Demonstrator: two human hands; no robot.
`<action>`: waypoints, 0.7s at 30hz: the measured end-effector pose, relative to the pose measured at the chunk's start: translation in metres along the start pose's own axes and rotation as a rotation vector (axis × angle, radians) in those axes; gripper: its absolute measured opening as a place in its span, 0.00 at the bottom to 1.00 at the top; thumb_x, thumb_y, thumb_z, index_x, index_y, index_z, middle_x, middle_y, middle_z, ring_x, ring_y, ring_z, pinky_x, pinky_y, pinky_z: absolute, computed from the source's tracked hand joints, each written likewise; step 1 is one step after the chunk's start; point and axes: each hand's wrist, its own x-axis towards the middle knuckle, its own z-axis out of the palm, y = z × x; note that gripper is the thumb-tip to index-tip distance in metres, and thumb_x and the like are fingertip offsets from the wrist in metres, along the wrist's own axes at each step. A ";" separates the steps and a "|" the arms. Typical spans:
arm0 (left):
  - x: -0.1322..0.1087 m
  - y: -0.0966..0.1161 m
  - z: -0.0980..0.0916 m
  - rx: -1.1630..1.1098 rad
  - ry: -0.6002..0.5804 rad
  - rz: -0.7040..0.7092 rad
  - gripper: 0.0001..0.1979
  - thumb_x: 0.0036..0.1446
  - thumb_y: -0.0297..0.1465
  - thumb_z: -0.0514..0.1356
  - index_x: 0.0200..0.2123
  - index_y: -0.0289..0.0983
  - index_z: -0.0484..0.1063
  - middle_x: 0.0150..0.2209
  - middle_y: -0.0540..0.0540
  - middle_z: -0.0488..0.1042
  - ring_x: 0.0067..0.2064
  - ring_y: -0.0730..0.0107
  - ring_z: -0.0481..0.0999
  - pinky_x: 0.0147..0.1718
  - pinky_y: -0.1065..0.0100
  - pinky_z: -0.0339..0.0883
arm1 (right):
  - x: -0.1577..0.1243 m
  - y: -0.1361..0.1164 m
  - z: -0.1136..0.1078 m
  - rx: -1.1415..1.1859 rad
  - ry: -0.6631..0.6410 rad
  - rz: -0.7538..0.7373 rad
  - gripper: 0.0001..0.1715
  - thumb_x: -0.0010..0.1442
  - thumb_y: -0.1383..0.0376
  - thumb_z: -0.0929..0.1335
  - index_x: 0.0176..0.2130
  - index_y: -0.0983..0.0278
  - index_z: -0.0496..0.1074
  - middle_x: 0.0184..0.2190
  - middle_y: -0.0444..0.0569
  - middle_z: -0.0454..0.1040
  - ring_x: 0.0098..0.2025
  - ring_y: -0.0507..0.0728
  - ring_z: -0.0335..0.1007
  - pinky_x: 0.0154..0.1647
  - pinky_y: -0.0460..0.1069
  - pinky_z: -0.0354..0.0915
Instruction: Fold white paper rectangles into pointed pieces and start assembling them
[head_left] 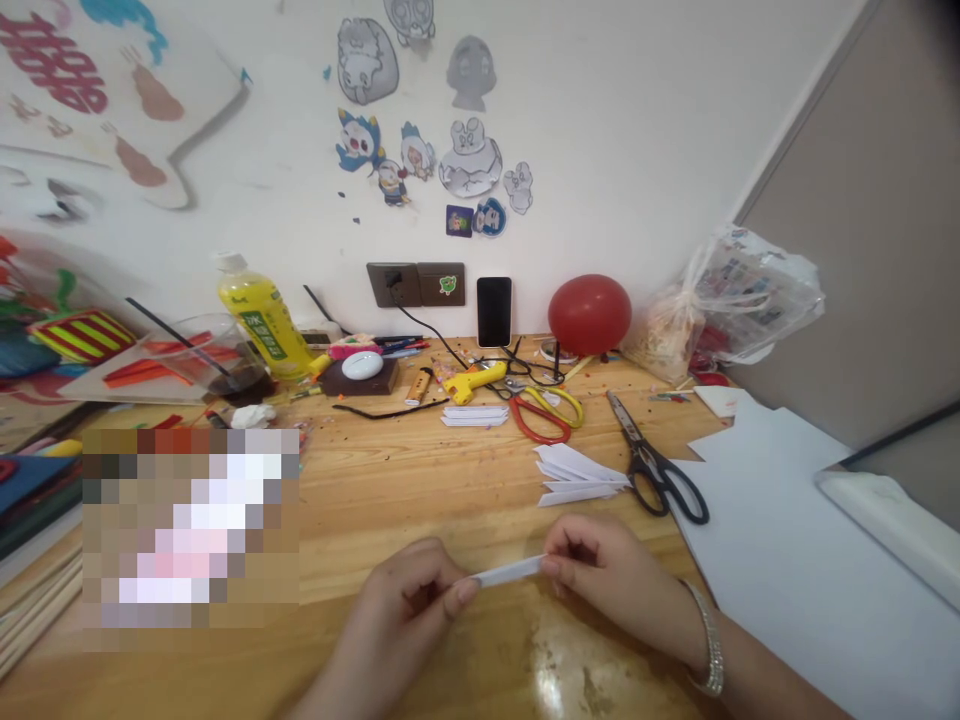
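A narrow folded strip of white paper (511, 573) stretches between my two hands, just above the wooden table. My left hand (412, 610) pinches its left end between thumb and fingers. At the other end, my right hand (600, 570), with a beaded bracelet on the wrist, grips the strip the same way. Beyond my right hand lies a fanned pile of folded white paper pieces (574, 474). Black-handled scissors (654, 460) rest beside that pile, touching or nearly touching it. A small stack of folded white strips (475, 415) sits farther back.
Behind are a yellow glue gun (476, 380), red-and-yellow-handled scissors (544, 415), a phone (494, 311) and a red balloon (589, 314). White paper sheets (810, 560) cover the right side. A yellow bottle (266, 320) and a cup of dark liquid (238, 375) stand left. One left area is pixelated.
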 end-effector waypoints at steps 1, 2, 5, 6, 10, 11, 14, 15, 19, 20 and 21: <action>0.000 0.000 0.000 -0.001 0.003 -0.002 0.18 0.56 0.38 0.55 0.17 0.37 0.65 0.18 0.52 0.65 0.22 0.73 0.66 0.21 0.75 0.59 | 0.000 0.000 -0.001 0.002 -0.004 -0.021 0.10 0.55 0.64 0.66 0.24 0.64 0.68 0.20 0.41 0.68 0.24 0.51 0.62 0.24 0.44 0.58; 0.001 0.000 -0.001 -0.001 0.007 -0.001 0.18 0.56 0.38 0.55 0.17 0.37 0.65 0.18 0.52 0.65 0.22 0.73 0.66 0.21 0.75 0.59 | 0.001 0.001 -0.003 -0.001 -0.005 -0.034 0.10 0.55 0.64 0.66 0.24 0.64 0.68 0.20 0.41 0.67 0.23 0.51 0.62 0.24 0.44 0.58; 0.001 0.001 0.001 0.014 0.005 0.023 0.18 0.56 0.37 0.55 0.17 0.37 0.65 0.18 0.52 0.65 0.21 0.73 0.66 0.20 0.75 0.58 | 0.002 0.002 -0.005 -0.024 0.003 -0.034 0.14 0.55 0.60 0.67 0.22 0.63 0.66 0.18 0.40 0.65 0.21 0.50 0.59 0.22 0.44 0.55; 0.000 0.002 0.001 0.022 0.005 0.039 0.18 0.57 0.37 0.55 0.17 0.37 0.65 0.18 0.52 0.65 0.21 0.73 0.66 0.20 0.75 0.58 | 0.003 0.002 -0.005 -0.031 0.007 -0.031 0.16 0.55 0.58 0.67 0.21 0.63 0.65 0.17 0.40 0.64 0.20 0.50 0.58 0.21 0.44 0.55; -0.002 0.004 0.001 0.065 0.024 0.079 0.18 0.57 0.36 0.54 0.16 0.37 0.64 0.17 0.52 0.65 0.20 0.74 0.66 0.19 0.76 0.58 | 0.004 0.004 -0.007 -0.065 0.009 -0.079 0.24 0.58 0.49 0.63 0.21 0.63 0.62 0.18 0.40 0.62 0.21 0.50 0.57 0.21 0.45 0.54; -0.003 0.004 0.000 0.075 0.029 0.071 0.18 0.57 0.35 0.54 0.16 0.37 0.63 0.17 0.53 0.65 0.20 0.74 0.66 0.19 0.76 0.58 | 0.003 0.004 -0.008 -0.075 0.027 -0.098 0.25 0.60 0.48 0.61 0.21 0.62 0.60 0.18 0.40 0.61 0.21 0.51 0.57 0.22 0.45 0.54; -0.005 0.002 -0.002 0.130 0.052 0.055 0.17 0.57 0.34 0.54 0.17 0.37 0.63 0.16 0.53 0.65 0.19 0.75 0.66 0.18 0.77 0.58 | 0.002 0.004 -0.013 -0.093 0.141 -0.142 0.29 0.64 0.47 0.54 0.20 0.62 0.57 0.17 0.40 0.59 0.21 0.51 0.57 0.23 0.46 0.56; -0.005 0.001 -0.002 0.157 0.067 0.073 0.17 0.57 0.33 0.54 0.17 0.37 0.63 0.16 0.53 0.65 0.19 0.75 0.66 0.18 0.77 0.57 | 0.001 0.004 -0.013 -0.097 0.172 -0.166 0.30 0.64 0.47 0.53 0.21 0.62 0.58 0.18 0.41 0.61 0.22 0.52 0.58 0.25 0.46 0.57; -0.008 0.001 0.005 0.235 0.123 0.304 0.19 0.60 0.35 0.54 0.17 0.37 0.64 0.16 0.53 0.65 0.19 0.74 0.66 0.19 0.76 0.57 | -0.003 -0.001 -0.005 -0.168 0.052 -0.378 0.27 0.61 0.45 0.58 0.39 0.63 0.68 0.36 0.51 0.72 0.39 0.57 0.66 0.40 0.50 0.62; -0.009 0.001 0.007 0.247 0.135 0.360 0.19 0.61 0.36 0.54 0.18 0.37 0.64 0.16 0.53 0.65 0.20 0.74 0.66 0.20 0.75 0.57 | -0.003 -0.002 -0.001 -0.196 -0.015 -0.416 0.27 0.61 0.45 0.59 0.42 0.63 0.69 0.38 0.52 0.72 0.41 0.58 0.67 0.41 0.50 0.61; -0.009 0.002 0.009 0.256 0.147 0.404 0.19 0.61 0.37 0.53 0.19 0.37 0.65 0.16 0.53 0.65 0.20 0.74 0.66 0.20 0.75 0.57 | -0.004 -0.002 0.004 -0.233 -0.086 -0.428 0.26 0.61 0.46 0.58 0.42 0.63 0.69 0.36 0.51 0.73 0.39 0.57 0.67 0.39 0.49 0.61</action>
